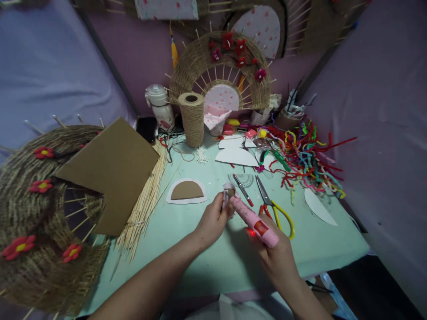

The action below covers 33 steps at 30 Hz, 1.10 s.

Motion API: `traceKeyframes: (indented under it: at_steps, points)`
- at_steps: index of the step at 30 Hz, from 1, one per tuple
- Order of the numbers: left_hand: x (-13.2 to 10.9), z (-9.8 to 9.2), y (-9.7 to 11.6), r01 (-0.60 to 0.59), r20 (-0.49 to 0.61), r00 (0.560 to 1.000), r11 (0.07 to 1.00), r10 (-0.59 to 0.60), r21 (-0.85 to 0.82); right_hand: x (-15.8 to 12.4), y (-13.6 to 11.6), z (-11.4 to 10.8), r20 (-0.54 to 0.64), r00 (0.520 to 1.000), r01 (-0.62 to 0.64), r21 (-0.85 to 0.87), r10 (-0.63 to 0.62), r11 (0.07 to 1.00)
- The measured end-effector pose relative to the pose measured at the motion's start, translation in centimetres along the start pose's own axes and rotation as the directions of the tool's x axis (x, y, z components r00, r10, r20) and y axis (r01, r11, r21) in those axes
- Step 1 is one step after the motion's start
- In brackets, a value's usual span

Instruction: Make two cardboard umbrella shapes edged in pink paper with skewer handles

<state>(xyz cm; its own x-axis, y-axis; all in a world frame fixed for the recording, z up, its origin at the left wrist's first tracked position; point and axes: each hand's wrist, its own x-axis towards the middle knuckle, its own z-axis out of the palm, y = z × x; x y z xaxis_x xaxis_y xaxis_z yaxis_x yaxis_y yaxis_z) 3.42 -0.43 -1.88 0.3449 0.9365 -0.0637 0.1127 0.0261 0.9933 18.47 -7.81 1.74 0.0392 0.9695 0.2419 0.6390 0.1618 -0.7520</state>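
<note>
A right hand (pixel 279 252) wraps a pink glue gun (pixel 251 216), its long body slanting forward-left to a small paper-edged cardboard piece (pixel 228 186) pinched in the left hand (pixel 211 218); whether they touch is unclear. Farther left, a cardboard half-round (pixel 187 191) lies on white paper (pixel 168 198); rightward, scissors (pixel 263 191).

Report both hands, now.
Left hand: closed, holding a small pale-edged piece.
Right hand: closed, holding a pink glue gun.

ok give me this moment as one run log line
left hand: holding small piece | right hand: gripping pink glue gun | scissors: right of pen
</note>
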Motion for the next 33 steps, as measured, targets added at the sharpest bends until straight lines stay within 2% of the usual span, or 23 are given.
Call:
traceKeyframes:
  at_steps: [13,19,33]
  points:
    - [0.0,0.08,-0.1,0.025,0.003,1.0,0.999,-0.025,-0.043,0.16,0.04,-0.17,0.004,1.0,-0.004,-0.007,0.004,1.0]
    - [-0.03,0.05,-0.18,0.029,0.007,1.0,0.998,-0.028,-0.051,0.26,-0.15,-0.3,-0.033,0.999,0.007,-0.015,-0.007,1.0]
    - [0.03,0.21,-0.44,0.058,0.017,0.998,0.988,-0.056,-0.146,-0.09,0.5,-0.28,0.006,1.0,-0.025,-0.023,0.025,0.999]
